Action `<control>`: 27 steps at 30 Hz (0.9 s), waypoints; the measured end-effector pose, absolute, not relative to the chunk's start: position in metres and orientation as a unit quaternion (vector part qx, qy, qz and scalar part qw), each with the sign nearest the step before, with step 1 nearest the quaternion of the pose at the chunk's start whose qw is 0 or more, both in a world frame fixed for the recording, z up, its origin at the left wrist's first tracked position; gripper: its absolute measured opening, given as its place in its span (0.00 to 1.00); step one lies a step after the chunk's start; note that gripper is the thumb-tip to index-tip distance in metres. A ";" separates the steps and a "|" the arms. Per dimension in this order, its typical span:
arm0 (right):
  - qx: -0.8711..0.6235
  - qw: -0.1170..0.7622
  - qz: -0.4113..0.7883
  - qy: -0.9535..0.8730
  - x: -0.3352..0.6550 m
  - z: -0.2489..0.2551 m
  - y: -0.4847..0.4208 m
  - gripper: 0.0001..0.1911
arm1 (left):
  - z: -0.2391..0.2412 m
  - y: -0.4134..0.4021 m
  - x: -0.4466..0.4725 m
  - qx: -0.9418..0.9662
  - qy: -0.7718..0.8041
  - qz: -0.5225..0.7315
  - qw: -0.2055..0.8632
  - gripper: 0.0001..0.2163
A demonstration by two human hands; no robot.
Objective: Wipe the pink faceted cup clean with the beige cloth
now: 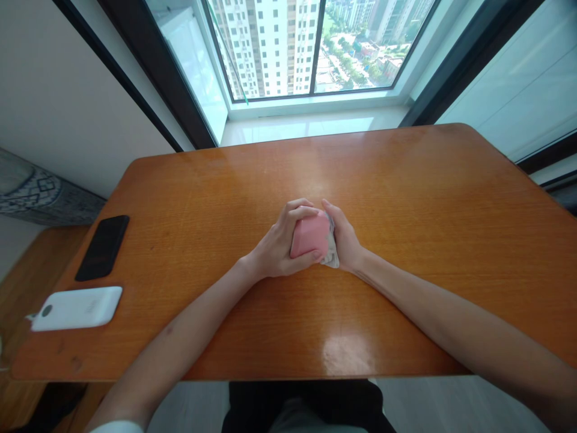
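My left hand [285, 243] is wrapped round a small pink case [310, 234] with rounded corners, its thumb along the near side and its fingers over the far side. On the right side of the case lies a crumpled greyish cloth [332, 255], pressed against it by my right hand [346, 239]. The fingers of the right hand are mostly hidden behind the cloth and the case; its thumb points away from me. Both hands meet over the middle of the wooden table [406, 198]. What kind of case it is I cannot make out.
At the table's left side lie a black phone [103, 248] and, nearer to me, a white oblong device [76, 308] with a short cord at its left end. A window [311, 48] stands beyond the far edge. Patterned fabric [45, 189] shows at the left.
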State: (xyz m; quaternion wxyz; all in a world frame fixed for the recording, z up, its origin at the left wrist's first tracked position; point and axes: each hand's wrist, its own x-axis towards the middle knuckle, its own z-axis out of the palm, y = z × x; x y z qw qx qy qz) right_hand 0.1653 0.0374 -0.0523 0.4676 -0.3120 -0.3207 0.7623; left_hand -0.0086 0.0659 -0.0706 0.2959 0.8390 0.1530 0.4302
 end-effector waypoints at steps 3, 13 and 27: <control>-0.337 0.501 0.709 -0.364 0.164 -0.055 0.035 0.26 | -0.069 0.063 -0.007 0.799 0.164 0.445 0.370 0.29; -0.360 0.431 0.512 -0.650 0.175 -0.050 0.027 0.29 | -0.070 0.060 -0.011 0.724 0.195 0.425 0.507 0.27; -0.351 0.447 0.511 -0.645 0.178 -0.054 0.025 0.30 | -0.077 0.063 -0.011 0.764 0.186 0.423 0.450 0.37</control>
